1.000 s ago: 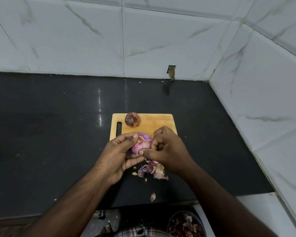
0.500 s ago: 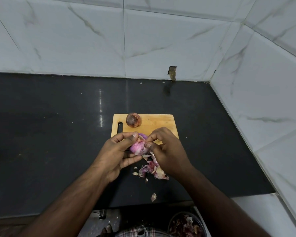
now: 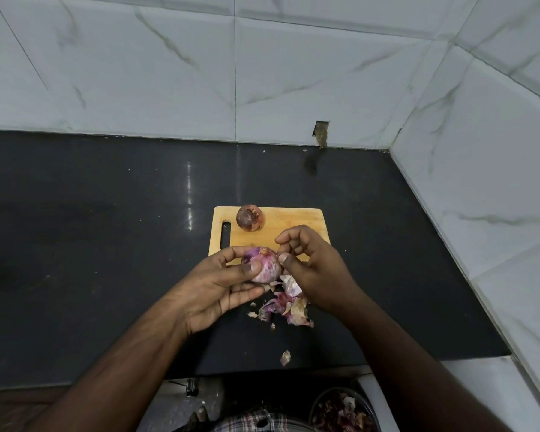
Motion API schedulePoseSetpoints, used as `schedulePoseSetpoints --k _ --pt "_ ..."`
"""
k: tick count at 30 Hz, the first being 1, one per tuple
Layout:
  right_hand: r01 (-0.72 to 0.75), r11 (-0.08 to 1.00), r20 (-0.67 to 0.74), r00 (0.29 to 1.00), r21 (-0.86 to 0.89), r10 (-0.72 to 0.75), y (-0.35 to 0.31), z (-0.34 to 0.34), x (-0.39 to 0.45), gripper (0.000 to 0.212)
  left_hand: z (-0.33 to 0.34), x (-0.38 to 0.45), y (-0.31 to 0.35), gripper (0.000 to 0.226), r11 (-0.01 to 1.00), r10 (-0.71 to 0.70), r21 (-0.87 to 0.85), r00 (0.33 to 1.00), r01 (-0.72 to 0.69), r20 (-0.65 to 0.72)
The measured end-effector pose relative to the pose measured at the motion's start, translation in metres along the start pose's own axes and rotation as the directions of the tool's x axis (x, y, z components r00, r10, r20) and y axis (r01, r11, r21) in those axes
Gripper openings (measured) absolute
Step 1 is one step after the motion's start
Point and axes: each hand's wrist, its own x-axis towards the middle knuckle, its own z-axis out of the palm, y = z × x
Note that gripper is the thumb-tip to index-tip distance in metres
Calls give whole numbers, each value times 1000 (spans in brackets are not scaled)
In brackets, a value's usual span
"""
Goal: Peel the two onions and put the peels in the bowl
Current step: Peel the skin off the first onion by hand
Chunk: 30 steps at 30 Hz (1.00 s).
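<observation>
My left hand (image 3: 222, 285) grips a partly peeled purple onion (image 3: 264, 265) just above the near edge of the wooden cutting board (image 3: 293, 226). Against the onion's right side, my right hand (image 3: 312, 269) has its fingers curled and its thumb pressed on the skin. A strip of peel (image 3: 289, 283) hangs under the onion. A second onion (image 3: 250, 218), dark-skinned and unpeeled, stands on the board's far left. Loose peels (image 3: 286, 308) lie heaped on the counter below my hands. A bowl (image 3: 343, 413) holding peels shows at the bottom edge, below the counter.
The black counter (image 3: 106, 244) stretches wide to the left. White tiled walls (image 3: 480, 182) close the back and right sides. One stray peel (image 3: 285, 357) lies near the counter's front edge. A plaid garment (image 3: 256, 422) shows below.
The onion has turned in my left hand, showing more purple flesh. My right hand has shifted from the onion's near side to its right side, and a loosened peel strip now hangs below.
</observation>
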Motion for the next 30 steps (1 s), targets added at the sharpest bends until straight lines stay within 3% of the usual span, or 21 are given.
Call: schedulePoseSetpoints --k 6,13,16,22,25,30 --pt "-53 998 65 996 -45 56 -1 -3 0 37 1 0 -3 52 999 45 -8 999 -45 -13" --pt "-80 996 201 976 -34 85 -2 -10 4 27 4 0 -8 50 998 56 -20 998 -56 -20" --pt "-49 998 165 985 -41 55 -2 -5 4 27 3 0 -6 49 997 65 -28 998 -66 -26" --pt "4 992 2 1000 122 -5 -3 -9 7 32 2 0 0 50 992 113 47 994 -113 16" --pt "36 997 -53 998 73 -32 -2 -7 5 25 1 1 -2 53 989 127 67 992 -128 20" --pt "37 999 -42 998 18 -36 2 0 2 34 0 5 -4 51 990 137 18 991 -137 3"
